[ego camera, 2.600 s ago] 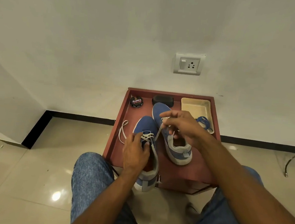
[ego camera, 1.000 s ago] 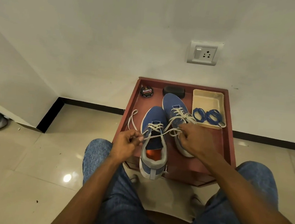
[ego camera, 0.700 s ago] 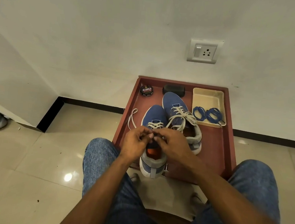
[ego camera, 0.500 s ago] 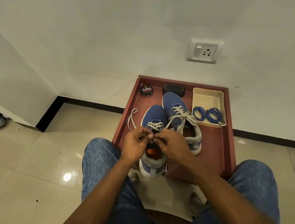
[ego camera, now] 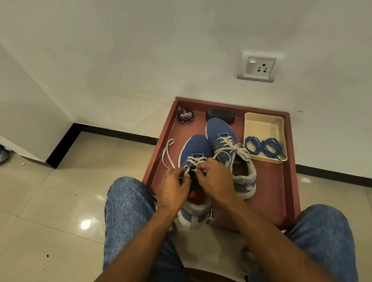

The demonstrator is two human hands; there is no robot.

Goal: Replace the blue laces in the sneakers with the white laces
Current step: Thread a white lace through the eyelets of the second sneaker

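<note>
Head view, places given from the red-brown table (ego camera: 272, 192):
Table: low, rimmed top, set against the white wall; the person's two denim-clad knees flank its near edge.
Left sneaker (ego camera: 196, 150): blue with grey heel, left of the table's middle, heel hanging over the near edge; white lace (ego camera: 195, 160) crossed through its lower eyelets only.
Right sneaker (ego camera: 225, 133): blue, just right of the left one and touching it, toe toward the wall; its white lace is fully threaded and tied in a bow.
Beige tray (ego camera: 264, 127): far right corner of the table; two coiled blue laces (ego camera: 261, 145) lie in its near end.
Left hand (ego camera: 172, 191): over the left sneaker's tongue, fingers curled, pinching the white lace at the shoe's left eyelet row.
Right hand (ego camera: 215, 181): over the same tongue, thumb and forefinger pinched on the lace tip, almost touching the left hand's fingers.
Loose lace end (ego camera: 167, 154): loops on the table left of the left sneaker.
Change: one second ago the hands were spread apart, stretching the lace sideways; they have closed together over the tongue, and since half a second ago barely shifted.
Black case (ego camera: 220, 115): far edge, middle.
Polish tin (ego camera: 185, 116): far left corner, round and black, lid reading "Cherry".
</note>
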